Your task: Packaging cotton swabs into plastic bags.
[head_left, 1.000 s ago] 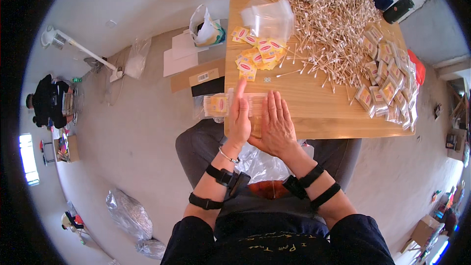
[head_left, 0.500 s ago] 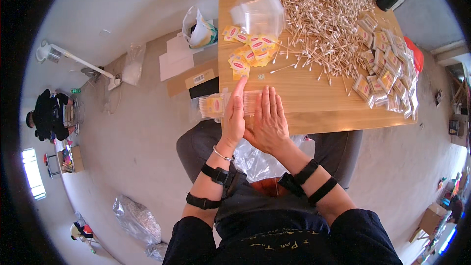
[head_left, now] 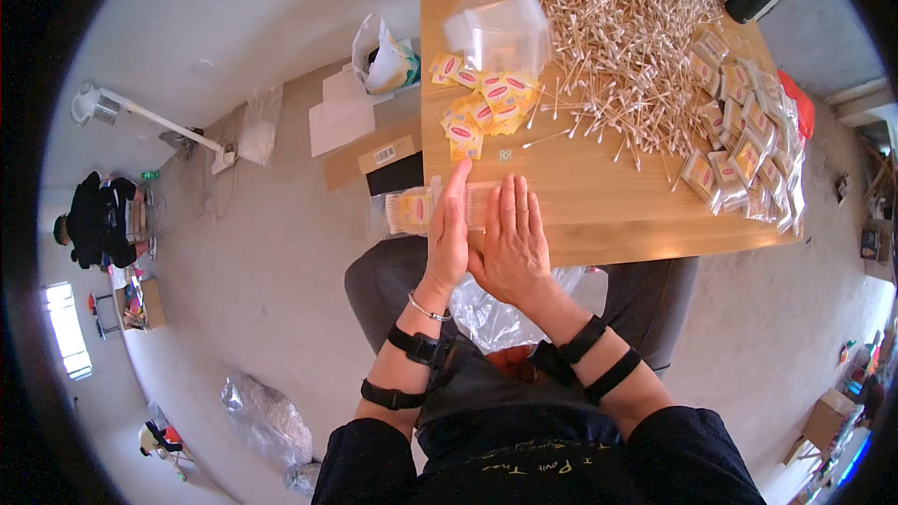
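Observation:
At the near left corner of the wooden table (head_left: 599,196) lies a clear packet of cotton swabs (head_left: 412,209) with a yellow label, partly overhanging the edge. My left hand (head_left: 449,236) stands on its edge against the packet, fingers straight. My right hand (head_left: 512,241) lies flat, palm down, on the packet's right part, fingers together. A big heap of loose cotton swabs (head_left: 617,37) covers the far middle of the table. Yellow label cards (head_left: 482,110) lie in a loose pile beyond my hands.
A stack of clear bags (head_left: 498,30) sits behind the yellow cards. Several filled packets (head_left: 744,154) line the table's right side. A crumpled clear bag (head_left: 496,313) rests in my lap. Cardboard pieces (head_left: 369,145) and a white bag (head_left: 379,58) lie on the floor at left.
Both hands stay pressed on the packet at the table corner; the fingers have stretched a little farther over it. The view has shifted slightly.

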A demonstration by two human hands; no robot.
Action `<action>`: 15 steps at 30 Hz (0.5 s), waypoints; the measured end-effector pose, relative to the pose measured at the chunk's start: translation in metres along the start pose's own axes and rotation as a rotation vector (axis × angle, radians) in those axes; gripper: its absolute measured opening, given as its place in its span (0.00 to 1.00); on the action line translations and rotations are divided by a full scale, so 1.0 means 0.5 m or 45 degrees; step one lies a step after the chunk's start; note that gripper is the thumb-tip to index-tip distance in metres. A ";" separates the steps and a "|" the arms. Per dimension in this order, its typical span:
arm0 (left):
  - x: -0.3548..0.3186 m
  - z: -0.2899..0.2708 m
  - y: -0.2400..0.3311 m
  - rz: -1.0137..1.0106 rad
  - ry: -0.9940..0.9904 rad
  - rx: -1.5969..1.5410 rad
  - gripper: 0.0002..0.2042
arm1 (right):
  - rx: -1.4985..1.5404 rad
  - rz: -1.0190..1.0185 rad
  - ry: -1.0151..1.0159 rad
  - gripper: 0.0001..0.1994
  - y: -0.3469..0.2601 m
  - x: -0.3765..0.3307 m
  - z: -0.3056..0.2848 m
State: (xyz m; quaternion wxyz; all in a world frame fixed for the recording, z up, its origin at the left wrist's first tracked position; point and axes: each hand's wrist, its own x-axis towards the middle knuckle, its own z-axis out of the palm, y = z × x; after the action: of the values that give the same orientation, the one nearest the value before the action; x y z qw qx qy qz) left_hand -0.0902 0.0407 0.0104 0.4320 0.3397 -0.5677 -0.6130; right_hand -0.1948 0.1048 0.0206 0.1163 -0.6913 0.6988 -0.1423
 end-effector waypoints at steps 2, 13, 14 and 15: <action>0.000 -0.003 -0.005 0.008 -0.042 -0.073 0.32 | 0.024 0.018 0.001 0.41 -0.003 0.002 -0.001; -0.009 0.009 -0.005 -0.013 0.130 -0.103 0.33 | 0.063 -0.039 -0.011 0.40 0.002 -0.002 0.007; -0.009 0.008 0.003 -0.024 0.161 0.018 0.32 | 0.049 -0.039 -0.007 0.40 0.002 0.000 0.009; -0.010 -0.001 0.008 -0.021 0.172 0.024 0.32 | 0.035 -0.040 -0.003 0.41 0.002 0.003 0.010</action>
State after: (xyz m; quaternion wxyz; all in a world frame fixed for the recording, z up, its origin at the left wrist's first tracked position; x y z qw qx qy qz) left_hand -0.0873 0.0453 0.0140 0.4611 0.3891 -0.5401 -0.5868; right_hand -0.1938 0.1034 0.0158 0.1245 -0.7006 0.6857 -0.1530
